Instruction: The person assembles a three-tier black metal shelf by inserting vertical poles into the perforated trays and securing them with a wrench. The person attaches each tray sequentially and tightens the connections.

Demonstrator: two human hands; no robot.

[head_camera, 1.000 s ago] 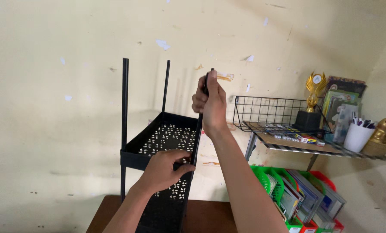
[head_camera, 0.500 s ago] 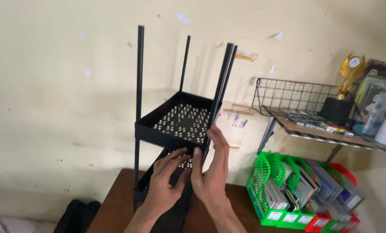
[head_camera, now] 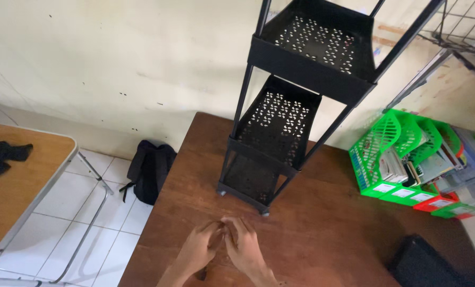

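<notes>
While you are looking down, your hands are meeting on the table (head_camera: 322, 234).
Left hand (head_camera: 197, 248): fingertips pressing against the right's.
Right hand (head_camera: 244, 245): curled, whether pinching anything, cannot tell.
Rack (head_camera: 280, 127): standing upright just beyond them.

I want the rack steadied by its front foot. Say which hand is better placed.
Right, narrowly. Both hands meet on the table just before the rack. The right hand lies almost directly under the front foot; the left hand sits farther to the side. Whether they hold anything is unclear.
</notes>
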